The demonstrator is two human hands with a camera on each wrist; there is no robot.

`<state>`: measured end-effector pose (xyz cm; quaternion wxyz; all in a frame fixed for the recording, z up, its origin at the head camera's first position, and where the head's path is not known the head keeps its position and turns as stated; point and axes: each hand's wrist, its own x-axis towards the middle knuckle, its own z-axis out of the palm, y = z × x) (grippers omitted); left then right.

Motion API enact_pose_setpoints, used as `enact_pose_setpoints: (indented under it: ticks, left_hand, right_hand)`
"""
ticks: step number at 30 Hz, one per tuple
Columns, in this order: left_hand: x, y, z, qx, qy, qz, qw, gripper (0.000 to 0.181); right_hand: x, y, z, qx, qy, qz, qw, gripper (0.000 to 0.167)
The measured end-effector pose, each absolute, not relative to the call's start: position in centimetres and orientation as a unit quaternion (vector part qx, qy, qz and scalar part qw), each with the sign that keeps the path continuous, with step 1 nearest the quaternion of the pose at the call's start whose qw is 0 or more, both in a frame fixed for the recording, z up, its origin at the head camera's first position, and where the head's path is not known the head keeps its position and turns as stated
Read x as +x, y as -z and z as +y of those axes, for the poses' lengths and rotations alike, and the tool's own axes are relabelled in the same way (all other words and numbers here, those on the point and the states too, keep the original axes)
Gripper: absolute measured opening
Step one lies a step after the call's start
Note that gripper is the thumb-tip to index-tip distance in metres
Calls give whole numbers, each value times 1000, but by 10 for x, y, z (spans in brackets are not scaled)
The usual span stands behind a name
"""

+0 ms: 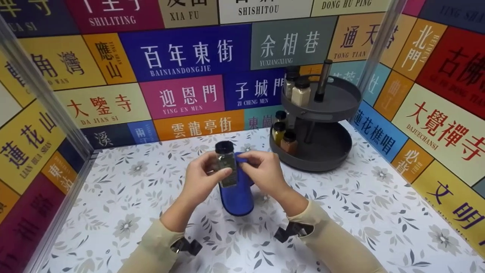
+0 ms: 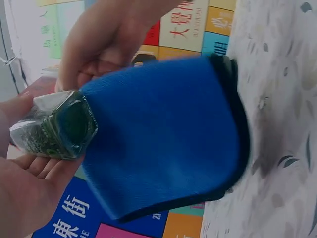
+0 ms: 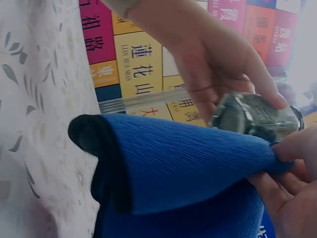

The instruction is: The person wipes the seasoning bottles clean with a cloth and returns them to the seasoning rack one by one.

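Two at once: clamps a clear, faceted, black-capped jar [image 1: 228, 162] with blurred, apparently green contents in left hand [image 1: 201, 176] and pinches fuzzy, dark-edged blue cloth [image 1: 237, 199], partly hidden behind the jar, in right hand [image 1: 267, 173], above leaf-patterned tabletop [image 1: 102, 197], before round two-tier rack [image 1: 322, 163] of overlapping bottles [image 1: 301, 94].

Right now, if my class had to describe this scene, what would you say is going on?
A person's left hand holds a black-capped jar, cap up, while the right hand pinches a blue cloth that hangs down near it. The pictures don't settle whether cloth and jar touch. On the patterned table, a dark two-tier rack holds more capped jars on both tiers.
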<state>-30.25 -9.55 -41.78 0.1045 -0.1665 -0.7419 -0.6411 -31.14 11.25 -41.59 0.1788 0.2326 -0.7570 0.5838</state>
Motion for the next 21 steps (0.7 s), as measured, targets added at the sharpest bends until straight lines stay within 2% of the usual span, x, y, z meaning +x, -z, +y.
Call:
enact_pose_setpoints:
  ticks: [4,9,15,21]
  left_hand:
    - [-302,422,-92,-173,618,-761,93,40]
    - [-303,423,-90,-166,603,-775,92,40]
    - [-303,421,-95,-135,604,-773,138,38]
    - [-303,414,-102,-102,621,-754,188,43]
  right_hand:
    - [-309,410,116,232,-614,-728,197,17]
    - [-305,409,115,247,-608,-712,252,18]
    - [-303,417,107,285,-573,-717,277,21]
    - [-302,423,100,319,-546,-733,253,20]
